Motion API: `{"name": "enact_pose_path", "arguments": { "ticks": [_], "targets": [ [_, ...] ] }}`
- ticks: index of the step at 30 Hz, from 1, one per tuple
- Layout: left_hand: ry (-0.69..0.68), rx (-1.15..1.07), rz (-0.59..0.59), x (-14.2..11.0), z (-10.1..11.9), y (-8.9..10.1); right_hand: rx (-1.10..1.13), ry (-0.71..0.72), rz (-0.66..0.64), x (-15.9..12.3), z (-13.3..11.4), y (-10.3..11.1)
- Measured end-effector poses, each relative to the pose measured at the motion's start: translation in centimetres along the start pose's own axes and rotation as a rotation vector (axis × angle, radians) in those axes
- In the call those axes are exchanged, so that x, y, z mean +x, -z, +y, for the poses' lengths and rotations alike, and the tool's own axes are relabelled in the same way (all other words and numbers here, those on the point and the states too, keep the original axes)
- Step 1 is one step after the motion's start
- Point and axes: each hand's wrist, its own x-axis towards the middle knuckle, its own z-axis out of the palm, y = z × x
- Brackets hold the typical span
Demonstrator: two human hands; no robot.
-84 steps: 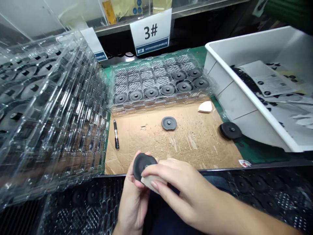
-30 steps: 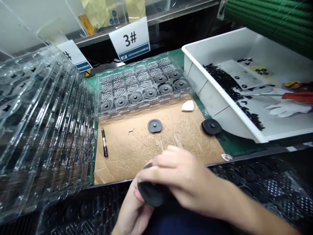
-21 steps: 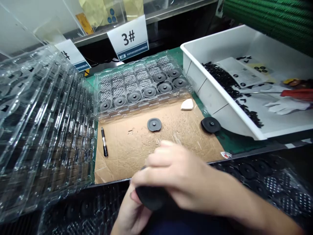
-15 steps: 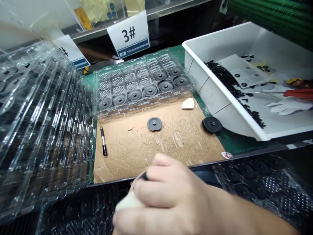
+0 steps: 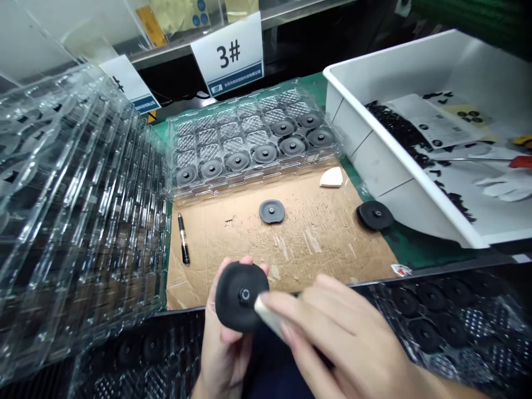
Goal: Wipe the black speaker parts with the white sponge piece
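Observation:
My left hand point(image 5: 222, 346) holds a black round disc point(image 5: 239, 296) upright by its edge, its face with a small centre hub turned toward me. My right hand point(image 5: 332, 343) pinches a small white wedge-shaped pad point(image 5: 268, 317) and presses its tip against the disc's right side near the hub. Both hands are low at the near edge of the brown cardboard mat point(image 5: 233, 238). Another dark disc point(image 5: 272, 211) lies flat on the cardboard. A third disc point(image 5: 374, 215) rests on the green surface by the white bin.
A clear blister tray point(image 5: 253, 145) with several discs in its near pockets stands behind the cardboard. Stacked clear trays point(image 5: 75, 210) fill the left. A white bin point(image 5: 415, 149) with black parts and papers is on the right. A pen point(image 5: 183, 246), a white wedge point(image 5: 331, 178), dark trays point(image 5: 436, 321) near me.
My right hand, which covered the disc half a second ago, has drawn back to the right, exposing the disc's face. The disc now stands higher and turned toward me. The view shifted slightly.

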Motion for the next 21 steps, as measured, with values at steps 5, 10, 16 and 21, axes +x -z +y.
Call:
{"name": "enact_pose_path", "arguments": {
  "ticks": [5,10,16,21],
  "targets": [
    [-0.05,-0.115,-0.084,0.5,0.4,-0.5,0.712,-0.417,-0.158,-2.2,1.9,0.1],
    [-0.015,-0.118,-0.077,0.3,0.7,-1.3,0.628,-0.684,0.067,-1.6,3.8,0.7],
    [0.134,-0.118,-0.04,-0.7,-0.4,-0.4,0.172,-0.086,0.154,0.9,0.7,0.8],
    [0.228,-0.074,-0.033,-0.9,-1.2,1.8,0.136,0.045,-0.333,2.1,-0.2,0.4]
  ]
}}
